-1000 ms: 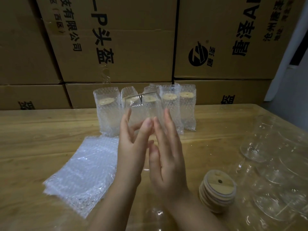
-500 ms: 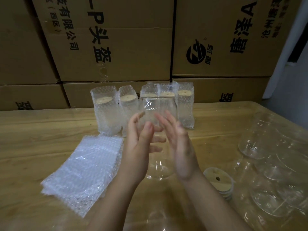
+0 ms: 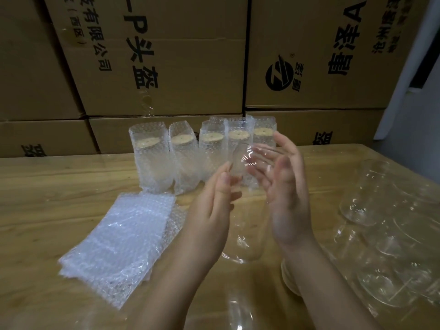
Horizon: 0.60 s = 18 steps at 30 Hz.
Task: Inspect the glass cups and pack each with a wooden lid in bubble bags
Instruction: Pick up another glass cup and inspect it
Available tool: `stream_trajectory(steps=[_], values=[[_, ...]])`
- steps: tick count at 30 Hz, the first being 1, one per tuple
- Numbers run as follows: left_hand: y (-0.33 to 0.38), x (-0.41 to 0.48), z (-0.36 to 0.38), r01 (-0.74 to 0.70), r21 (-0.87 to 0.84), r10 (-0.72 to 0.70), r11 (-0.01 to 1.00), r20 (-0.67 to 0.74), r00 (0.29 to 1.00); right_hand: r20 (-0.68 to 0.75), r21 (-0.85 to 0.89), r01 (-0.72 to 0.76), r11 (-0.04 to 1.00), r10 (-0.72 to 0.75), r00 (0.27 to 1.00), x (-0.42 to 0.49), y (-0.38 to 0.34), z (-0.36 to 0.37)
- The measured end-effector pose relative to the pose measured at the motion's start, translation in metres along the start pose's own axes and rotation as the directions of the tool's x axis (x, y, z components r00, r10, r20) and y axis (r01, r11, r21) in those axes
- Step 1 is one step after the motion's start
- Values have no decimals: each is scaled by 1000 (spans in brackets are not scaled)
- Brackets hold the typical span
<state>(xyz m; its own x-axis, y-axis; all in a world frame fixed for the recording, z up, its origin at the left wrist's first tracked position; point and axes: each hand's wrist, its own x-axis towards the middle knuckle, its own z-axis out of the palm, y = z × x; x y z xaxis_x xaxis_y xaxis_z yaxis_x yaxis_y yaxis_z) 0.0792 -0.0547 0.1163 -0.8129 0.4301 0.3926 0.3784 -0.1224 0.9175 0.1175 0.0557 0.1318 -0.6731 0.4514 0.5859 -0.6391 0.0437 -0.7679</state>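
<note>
Item 1: glass cup, clear, held above the desk at frame centre, tilted with its base toward 6 o'clock and its mouth toward 12. The rim is hard to trace against the bubble wrap behind it.

Item 2: left grip, a bare hand at 9 o'clock of the cup. Its thumb and forefinger point up and the other fingers bend round the cup's far side, grasping it. Those fingertips show only blurred through the glass.

Item 3: right grip, a bare hand at 3 o'clock of the cup. It is released, palm toward the glass, fingers spread and loose. I cannot tell where the palm touches the cup.

Item 4: bagged cups, a row at 12 o'clock, upright, with five wooden discs showing inside. The rightmost ones are partly hidden by the held cup and fingers.

Item 5: bubble bags, a flat stack at 8 o'clock. The number cannot be counted.

Item 6: wooden lids, a stack at 5 o'clock, mostly hidden behind the right forearm.

Item 7: loose glass cups, at 3 to 4 o'clock. Their outlines merge and the group is cut off by the frame's right edge.

Item 8: a further glass at 6 o'clock, blurred.

Item 9: cardboard boxes, stacked behind the desk, with their print partly cropped.
</note>
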Motion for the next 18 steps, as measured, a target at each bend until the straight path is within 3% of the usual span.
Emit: stream_trajectory(steps=[3, 6, 9, 12, 14, 16, 18], values=[[5, -6, 1, -73, 27, 74, 997, -34, 997, 26, -44, 161, 986, -160, 987, -8, 0, 10], [6, -6, -2, -131, 107, 133, 986, -18, 991, 9, -8, 147, 989, -147, 989, -11, 3, 15], [-2, -6, -4, -202, 160, 212, 966, -47, 976, 20, 110, -25, 994, 23, 1000, -9, 8, 14], [-11, -5, -2, -298, 247, 324, 922, -74, 943, 102, 218, -297, 930, 281, 954, -5, 17, 8], [-15, -5, -2, -324, 244, 356, 914, -98, 929, 170, 267, -475, 839, 444, 880, -3, 23, 4], [-19, -5, -4, -382, 237, 415, 893, -105, 904, 271, 298, -650, 699, 591, 760, -1, 25, 4], [-19, -4, -7, -421, 231, 454, 877, -114, 884, 347, 227, -751, 620, 669, 657, -1, 28, 5]])
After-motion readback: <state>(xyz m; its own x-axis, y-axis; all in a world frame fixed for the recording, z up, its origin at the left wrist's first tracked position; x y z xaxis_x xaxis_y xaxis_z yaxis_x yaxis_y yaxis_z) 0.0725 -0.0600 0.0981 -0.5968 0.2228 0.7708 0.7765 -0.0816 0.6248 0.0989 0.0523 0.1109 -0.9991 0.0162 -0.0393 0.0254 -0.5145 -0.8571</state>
